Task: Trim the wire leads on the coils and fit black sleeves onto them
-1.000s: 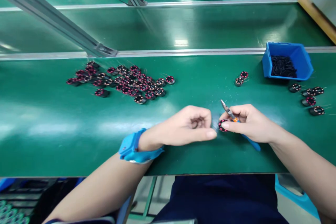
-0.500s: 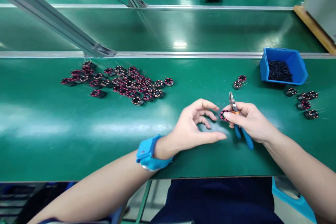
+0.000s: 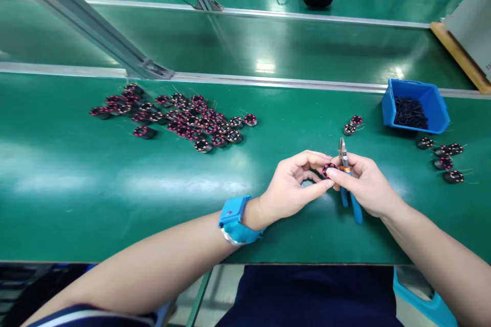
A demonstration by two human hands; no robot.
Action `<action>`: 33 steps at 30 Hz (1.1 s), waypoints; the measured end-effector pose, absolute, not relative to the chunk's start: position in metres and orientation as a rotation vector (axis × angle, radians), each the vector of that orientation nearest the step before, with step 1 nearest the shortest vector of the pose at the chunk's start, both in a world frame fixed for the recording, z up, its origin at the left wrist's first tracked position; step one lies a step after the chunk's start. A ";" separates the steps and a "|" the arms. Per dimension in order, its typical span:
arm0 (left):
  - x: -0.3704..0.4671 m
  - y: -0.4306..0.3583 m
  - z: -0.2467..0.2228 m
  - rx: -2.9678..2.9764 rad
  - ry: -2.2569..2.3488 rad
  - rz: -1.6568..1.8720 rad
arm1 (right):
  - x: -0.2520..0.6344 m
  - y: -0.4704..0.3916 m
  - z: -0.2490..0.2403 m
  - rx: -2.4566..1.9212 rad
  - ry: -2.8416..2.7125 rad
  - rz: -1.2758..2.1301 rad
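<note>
On the green table [image 3: 95,230], hands [image 3: 287,186] [image 3: 372,186] partly hide a pink-dotted ring [image 3: 329,167].

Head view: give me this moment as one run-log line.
left hand: at coil, contact unclear | right hand: holds coil, pliers | left side: coil pile | right side: blue bin

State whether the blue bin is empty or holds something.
It holds something: dark, thin pieces lie piled inside the blue bin.
</note>
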State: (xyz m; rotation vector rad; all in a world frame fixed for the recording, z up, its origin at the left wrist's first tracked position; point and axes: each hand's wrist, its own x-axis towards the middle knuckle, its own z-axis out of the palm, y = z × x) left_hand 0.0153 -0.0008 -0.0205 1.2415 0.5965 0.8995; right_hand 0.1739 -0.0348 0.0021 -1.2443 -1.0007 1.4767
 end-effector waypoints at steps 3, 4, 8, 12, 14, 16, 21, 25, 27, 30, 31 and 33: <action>0.007 0.003 -0.019 1.077 0.570 0.811 | 0.180 -0.035 0.005 -1.266 -0.982 1.556; 0.003 0.005 -0.018 1.023 0.575 0.761 | 0.184 -0.036 0.006 -1.282 -0.983 1.577; -0.015 0.012 -0.012 0.931 0.605 0.497 | 0.207 -0.037 0.009 -1.342 -1.141 1.741; -0.021 0.016 -0.004 0.943 0.547 0.263 | 0.224 -0.036 0.011 -1.346 -1.327 1.975; -0.021 0.017 -0.002 0.958 0.539 0.219 | 0.228 -0.036 0.012 -1.325 -1.356 2.042; -0.020 0.018 0.000 0.983 0.551 0.211 | 0.229 -0.035 0.013 -1.298 -1.377 2.100; -0.020 0.017 0.002 1.018 0.556 0.199 | 0.229 -0.036 0.013 -1.266 -1.403 2.206; -0.021 0.016 0.003 1.036 0.555 0.170 | 0.227 -0.036 0.013 -1.263 -1.430 2.263; -0.021 0.016 0.004 1.044 0.555 0.153 | 0.226 -0.036 0.013 -1.269 -1.465 2.276; -0.021 0.016 0.005 1.036 0.535 0.138 | 0.223 -0.034 0.015 -1.279 -1.523 2.265; -0.021 0.015 0.005 1.031 0.529 0.135 | 0.223 -0.034 0.015 -1.284 -1.537 2.259; -0.020 0.015 0.005 1.025 0.516 0.130 | 0.222 -0.034 0.016 -1.297 -1.555 2.253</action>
